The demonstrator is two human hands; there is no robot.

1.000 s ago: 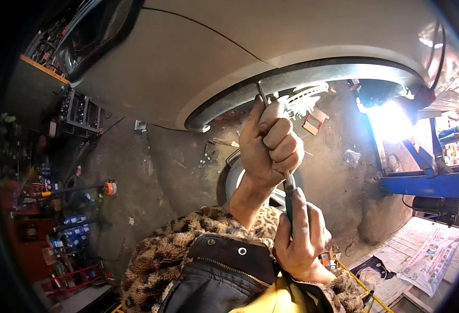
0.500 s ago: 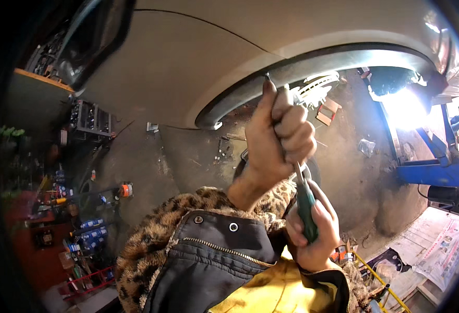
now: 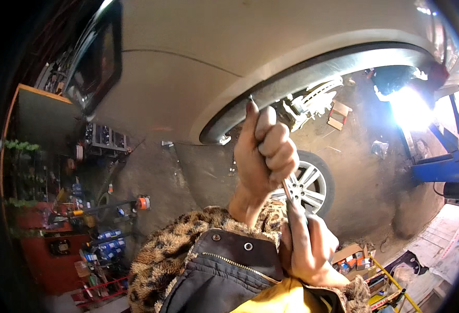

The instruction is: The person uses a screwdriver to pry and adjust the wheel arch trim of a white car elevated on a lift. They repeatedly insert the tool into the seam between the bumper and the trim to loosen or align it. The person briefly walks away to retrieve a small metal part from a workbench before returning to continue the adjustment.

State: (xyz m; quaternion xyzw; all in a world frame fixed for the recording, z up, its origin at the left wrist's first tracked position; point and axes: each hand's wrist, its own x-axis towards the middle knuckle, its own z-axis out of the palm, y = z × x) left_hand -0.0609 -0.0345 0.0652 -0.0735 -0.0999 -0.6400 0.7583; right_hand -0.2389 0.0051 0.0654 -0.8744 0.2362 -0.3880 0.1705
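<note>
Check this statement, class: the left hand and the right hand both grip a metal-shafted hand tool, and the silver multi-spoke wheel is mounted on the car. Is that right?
Not quite: the head view shows the silver multi-spoke wheel lying on the floor, not mounted on the car. The left hand and right hand do both grip a metal-shafted hand tool.

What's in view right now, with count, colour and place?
Car body: 1, beige, across the top
Arch trim: 1, dark grey, body's lower edge
Brake disc: 1, silvery, below the trim
Wheel: 1, silver, dark tyre, on floor
Small carton: 1, brownish, floor, right of centre
Steel structure: 1, blue, right side
Containers: several, blue, lower left
Frame: 1, yellow, lower right
Tool shaft: 1, metallic, centre
Jacket: 1, black and patterned, bottom centre
Left hand: 1, bare, centre, gripping the shaft
Right hand: 1, bare, below the left
</note>
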